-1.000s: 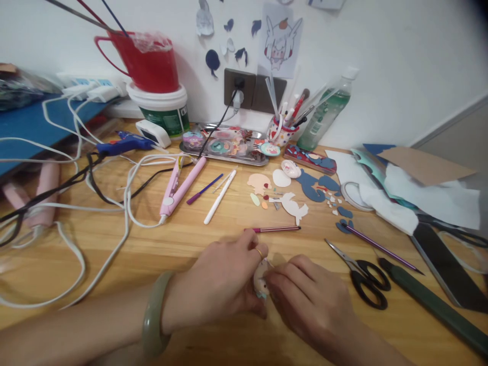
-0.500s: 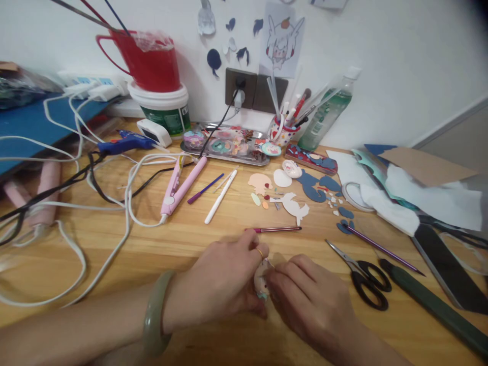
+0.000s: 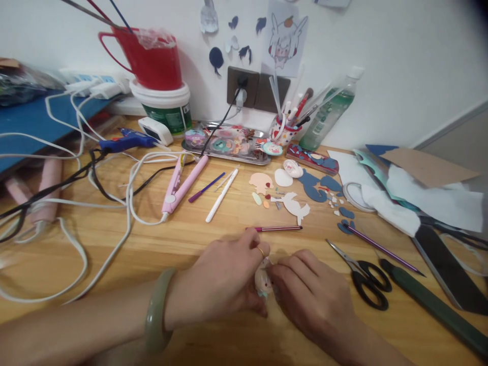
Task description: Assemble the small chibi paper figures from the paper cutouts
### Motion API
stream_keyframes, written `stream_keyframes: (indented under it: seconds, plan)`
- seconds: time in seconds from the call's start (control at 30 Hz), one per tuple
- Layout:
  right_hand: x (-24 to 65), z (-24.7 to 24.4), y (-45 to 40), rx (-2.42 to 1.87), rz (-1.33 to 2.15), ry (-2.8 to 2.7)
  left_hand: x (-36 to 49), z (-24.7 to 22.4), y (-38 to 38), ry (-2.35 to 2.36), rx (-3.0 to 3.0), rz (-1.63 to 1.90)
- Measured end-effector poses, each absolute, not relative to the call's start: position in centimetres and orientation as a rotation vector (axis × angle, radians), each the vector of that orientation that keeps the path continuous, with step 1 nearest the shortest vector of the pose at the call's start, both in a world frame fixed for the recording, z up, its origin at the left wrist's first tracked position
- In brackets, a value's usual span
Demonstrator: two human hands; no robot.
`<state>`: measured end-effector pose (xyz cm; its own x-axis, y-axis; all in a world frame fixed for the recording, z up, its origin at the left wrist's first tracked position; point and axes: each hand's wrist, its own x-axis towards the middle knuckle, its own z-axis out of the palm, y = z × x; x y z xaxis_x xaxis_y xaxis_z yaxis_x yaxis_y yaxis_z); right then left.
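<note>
Small pale, rounded figure with teal trim (image 3: 263, 282) lies between our hands, over the wooden desk (image 3: 163, 249), its long axis seemingly pointing away from us. Our left hand (image 3: 219, 277) holds its left side; our right hand (image 3: 318, 295), fingers bunched, meets its right edge, its grip impossible to tell.

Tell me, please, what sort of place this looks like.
Probably a home craft desk: paper cut-outs lie on the wooden tabletop near black-handled scissors, and a decorated cup holds pens and brushes.
</note>
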<state>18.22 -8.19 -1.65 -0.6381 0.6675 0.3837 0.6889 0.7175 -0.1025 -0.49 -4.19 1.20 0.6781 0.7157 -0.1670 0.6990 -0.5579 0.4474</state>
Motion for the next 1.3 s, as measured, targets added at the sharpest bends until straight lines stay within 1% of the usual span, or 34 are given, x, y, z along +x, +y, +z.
stream_keyframes:
  seconds: [0.47, 0.67, 0.9, 1.3]
  plan:
    - [18.29, -1.60, -8.22, -1.057, -0.092, -2.534, -0.51, 0.95, -4.03, 1.103, 2.437, 0.052]
    - [18.19, -1.64, -8.54, -1.007, -0.100, -2.546, -0.66, 0.69, -4.30, 1.083, 2.453, 0.100]
    - [18.49, -1.90, -8.53, -0.972, -0.107, -2.544, -0.60, 0.86, -4.40, 1.101, 2.445, 0.077]
    - [18.29, -1.95, -8.36, -1.000, -0.143, -2.547, -0.60, 0.83, -4.23, 1.101, 2.458, 0.094]
